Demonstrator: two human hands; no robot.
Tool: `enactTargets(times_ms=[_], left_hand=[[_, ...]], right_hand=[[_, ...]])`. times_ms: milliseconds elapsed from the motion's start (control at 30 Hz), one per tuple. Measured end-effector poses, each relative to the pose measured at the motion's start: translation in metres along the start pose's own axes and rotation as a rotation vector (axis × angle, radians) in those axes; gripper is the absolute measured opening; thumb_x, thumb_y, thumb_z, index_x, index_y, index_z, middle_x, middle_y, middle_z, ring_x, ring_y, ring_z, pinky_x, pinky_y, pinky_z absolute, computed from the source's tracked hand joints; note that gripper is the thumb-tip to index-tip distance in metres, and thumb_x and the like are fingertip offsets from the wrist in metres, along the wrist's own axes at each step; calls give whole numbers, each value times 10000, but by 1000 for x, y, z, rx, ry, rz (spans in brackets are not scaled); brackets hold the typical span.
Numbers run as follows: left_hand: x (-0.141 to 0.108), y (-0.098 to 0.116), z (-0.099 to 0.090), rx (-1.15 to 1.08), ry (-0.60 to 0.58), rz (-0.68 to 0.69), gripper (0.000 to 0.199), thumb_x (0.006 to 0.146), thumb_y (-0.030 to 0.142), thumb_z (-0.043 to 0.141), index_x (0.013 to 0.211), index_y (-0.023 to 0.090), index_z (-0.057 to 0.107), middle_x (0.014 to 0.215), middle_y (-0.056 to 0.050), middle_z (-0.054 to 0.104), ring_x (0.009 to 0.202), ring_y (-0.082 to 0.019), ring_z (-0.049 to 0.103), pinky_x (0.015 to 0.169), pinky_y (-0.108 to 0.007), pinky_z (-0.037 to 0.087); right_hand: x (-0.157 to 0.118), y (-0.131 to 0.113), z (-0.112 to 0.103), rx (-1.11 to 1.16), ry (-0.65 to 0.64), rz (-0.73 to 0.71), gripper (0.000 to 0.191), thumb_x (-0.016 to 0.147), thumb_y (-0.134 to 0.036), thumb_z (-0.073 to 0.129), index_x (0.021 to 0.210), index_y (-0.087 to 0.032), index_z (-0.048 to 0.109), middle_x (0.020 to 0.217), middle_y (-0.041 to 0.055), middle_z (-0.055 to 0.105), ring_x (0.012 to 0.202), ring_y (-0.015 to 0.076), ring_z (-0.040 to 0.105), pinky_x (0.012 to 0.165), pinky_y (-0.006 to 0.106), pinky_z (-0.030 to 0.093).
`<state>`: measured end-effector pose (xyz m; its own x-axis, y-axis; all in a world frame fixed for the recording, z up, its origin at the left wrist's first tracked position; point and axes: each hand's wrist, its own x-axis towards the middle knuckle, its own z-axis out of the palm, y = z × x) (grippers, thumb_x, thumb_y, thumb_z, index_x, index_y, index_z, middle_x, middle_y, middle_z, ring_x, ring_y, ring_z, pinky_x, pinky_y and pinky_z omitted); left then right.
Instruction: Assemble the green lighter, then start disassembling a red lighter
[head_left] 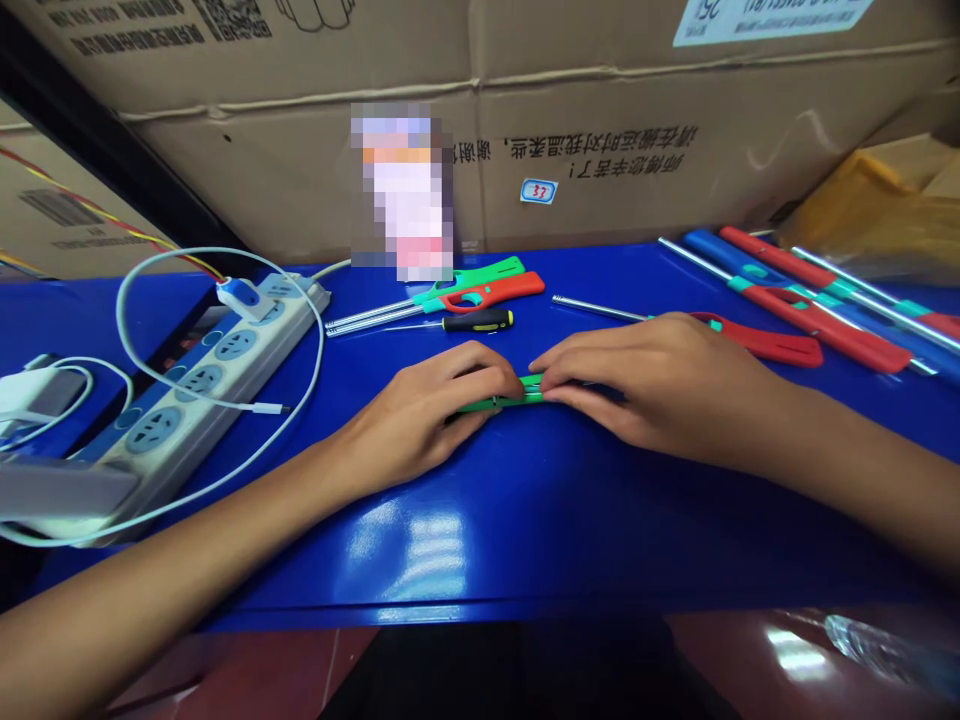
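Between my two hands lies a green lighter handle (532, 388), low over the blue table; most of it is covered by fingers. My left hand (446, 400) is closed around its left part, with the thumb below. The fingertips of my right hand (645, 375) pinch the right end. Behind my left hand are a green gas lighter (499, 272) and a red gas lighter (510, 290) with metal barrels. A black and yellow screwdriver (480, 321) rests in front of them. Another red gas lighter (780, 345) sits just beyond my right hand.
Several more lighters, including a red one (847, 325), are piled at the right. A power strip (199, 395) with a looped white cable (321, 350) occupies the left. A cardboard box (300, 160) stands along the back, and a blurred-out upright object (412, 200) leans there.
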<state>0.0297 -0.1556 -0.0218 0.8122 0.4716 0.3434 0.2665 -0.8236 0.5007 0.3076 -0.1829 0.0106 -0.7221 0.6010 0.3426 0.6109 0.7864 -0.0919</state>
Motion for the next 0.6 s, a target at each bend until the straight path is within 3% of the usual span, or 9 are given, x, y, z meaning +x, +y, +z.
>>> enactTargets(times_ms=[600], left_hand=[[-1, -1, 0, 32, -8, 17, 253, 1086, 101, 520, 1263, 211, 663, 1268, -92, 664, 1172, -191, 663, 1019, -316, 548]], right_hand=[[6, -2, -6, -183, -86, -35, 191, 1080, -267, 579, 1100, -223, 764, 950, 23, 825, 786, 206, 745, 654, 327, 419]])
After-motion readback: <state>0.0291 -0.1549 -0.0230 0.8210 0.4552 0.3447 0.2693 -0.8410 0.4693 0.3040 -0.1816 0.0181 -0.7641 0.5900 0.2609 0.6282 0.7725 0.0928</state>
